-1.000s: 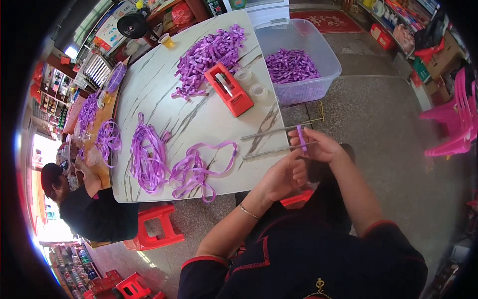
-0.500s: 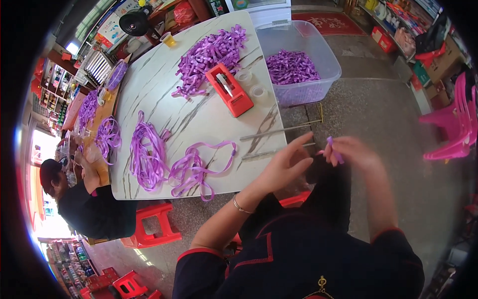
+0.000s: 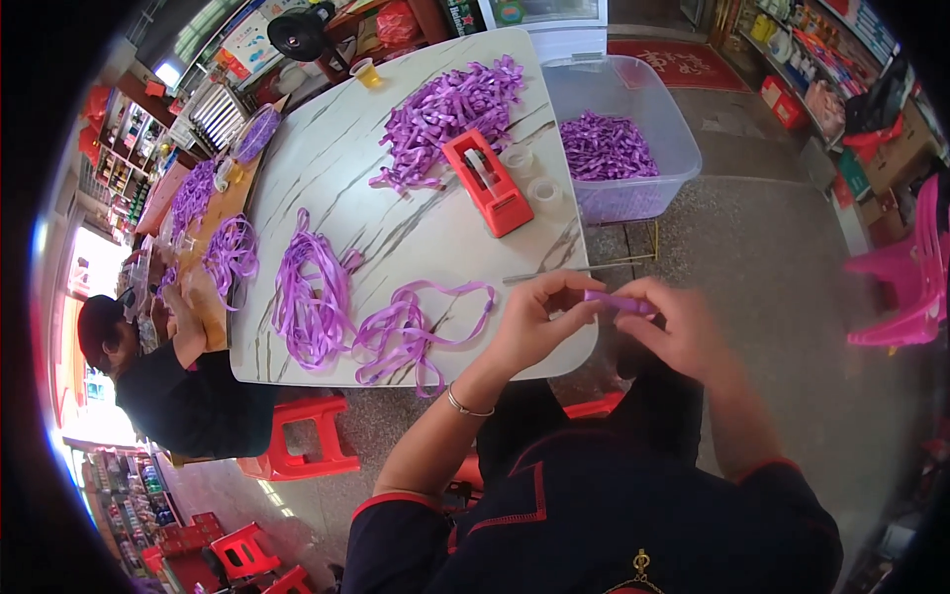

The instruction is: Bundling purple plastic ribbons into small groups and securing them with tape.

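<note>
Between my two hands, just off the table's near right corner, a short piece of purple ribbon is stretched sideways. Thumb and fingers of my left hand pinch its left end. The other end is in the closed fingers of my right hand, slightly smeared by motion. Left of my hands, a loose tangle of purple ribbon lies on the marbled table, beside a bigger looped bundle of ribbon. Farther back sits a heap of short purple ribbon pieces. A red tape dispenser stands before it.
Clear tape rolls lie by the dispenser; a thin metal rod sticks out past the table edge. A clear plastic bin holds more purple pieces. Another person sits at the left. Pink chairs stand right, a cup at the back.
My hands have come together on the ribbon piece. My left hand, spread and empty before, now pinches one end; the ribbon turned from upright to level. The whole view has shifted slightly.
</note>
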The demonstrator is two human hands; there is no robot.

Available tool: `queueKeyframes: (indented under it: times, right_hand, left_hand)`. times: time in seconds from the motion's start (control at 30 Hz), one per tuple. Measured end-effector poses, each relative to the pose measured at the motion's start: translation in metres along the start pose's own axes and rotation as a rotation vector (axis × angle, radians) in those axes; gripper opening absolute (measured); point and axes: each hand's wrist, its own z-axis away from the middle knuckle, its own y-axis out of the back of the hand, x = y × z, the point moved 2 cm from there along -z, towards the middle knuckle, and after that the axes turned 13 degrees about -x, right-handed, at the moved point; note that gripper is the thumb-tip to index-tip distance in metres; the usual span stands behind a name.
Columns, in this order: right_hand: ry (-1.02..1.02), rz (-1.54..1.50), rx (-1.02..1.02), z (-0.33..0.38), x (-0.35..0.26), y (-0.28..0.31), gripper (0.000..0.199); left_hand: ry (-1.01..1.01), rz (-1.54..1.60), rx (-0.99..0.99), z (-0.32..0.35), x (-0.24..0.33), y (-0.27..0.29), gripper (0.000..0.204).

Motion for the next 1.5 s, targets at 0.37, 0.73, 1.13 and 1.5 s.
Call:
queueKeyframes:
  times: [0.37, 0.73, 1.13, 1.5]
  right_hand:
    - [0.068, -0.095, -0.021, -0.020, 0.006, -0.026, 0.019]
    - [0.068, -0.278, -0.260, -0.020, 0.022, -0.061, 0.016]
    - [-0.438, 0.659, -0.847, 0.088, 0.212, -0.133, 0.040]
    - [-0.741, 0.752, -1.068, 0.071, 0.212, -0.140, 0.060]
  left_hand:
    - [0.020, 0.171, -0.023, 0.016, 0.001, 0.022, 0.019]
    - [-0.127, -0.516, 0.463, -0.062, 0.058, 0.224, 0.029]
    - [0.225, -0.801, 0.249, 0.005, 0.050, 0.206, 0.016]
    - [0.398, -1.066, -0.057, 0.077, 0.011, 0.096, 0.021]
